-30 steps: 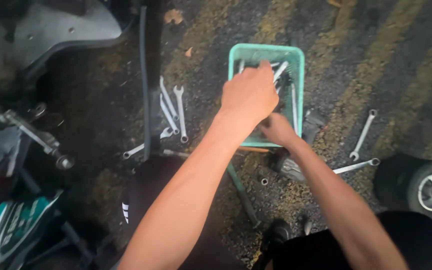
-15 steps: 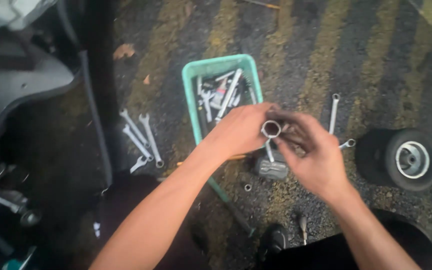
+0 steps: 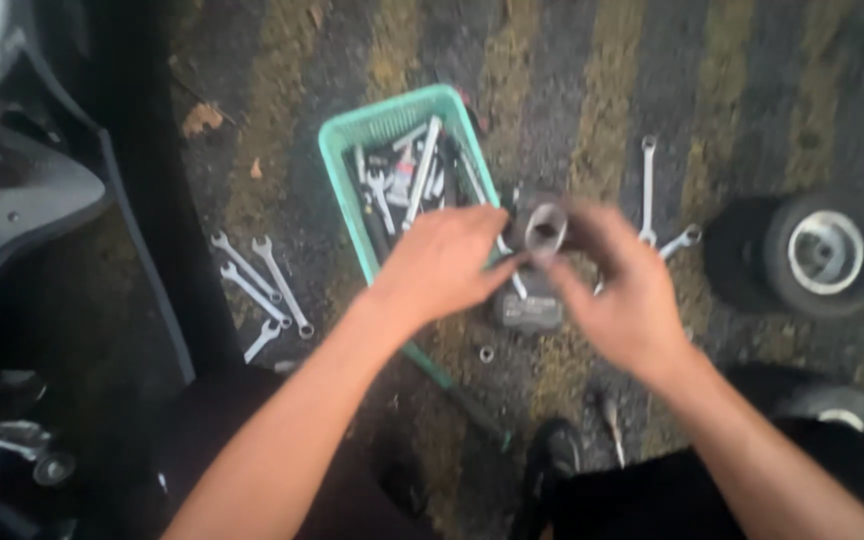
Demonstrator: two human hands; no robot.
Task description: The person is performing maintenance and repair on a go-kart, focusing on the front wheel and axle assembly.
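Observation:
My left hand (image 3: 444,262) and my right hand (image 3: 620,290) meet above the ground and together hold a short metal socket (image 3: 544,228), its open round end facing up. The fingers of both hands pinch it from either side. Just behind my left hand lies a green plastic basket (image 3: 337,160) filled with several wrenches and other hand tools. A dark blocky tool (image 3: 530,308) lies on the ground under the hands.
Three wrenches (image 3: 260,283) lie on the asphalt to the left, and two more wrenches (image 3: 649,190) to the right. A small wheel (image 3: 812,255) stands at the right. A scooter body (image 3: 22,190) fills the left. A small nut (image 3: 486,353) lies below the hands.
My left hand came out of the basket and joined the right one on the socket. Both hands have since shifted slightly right in view as the camera moved.

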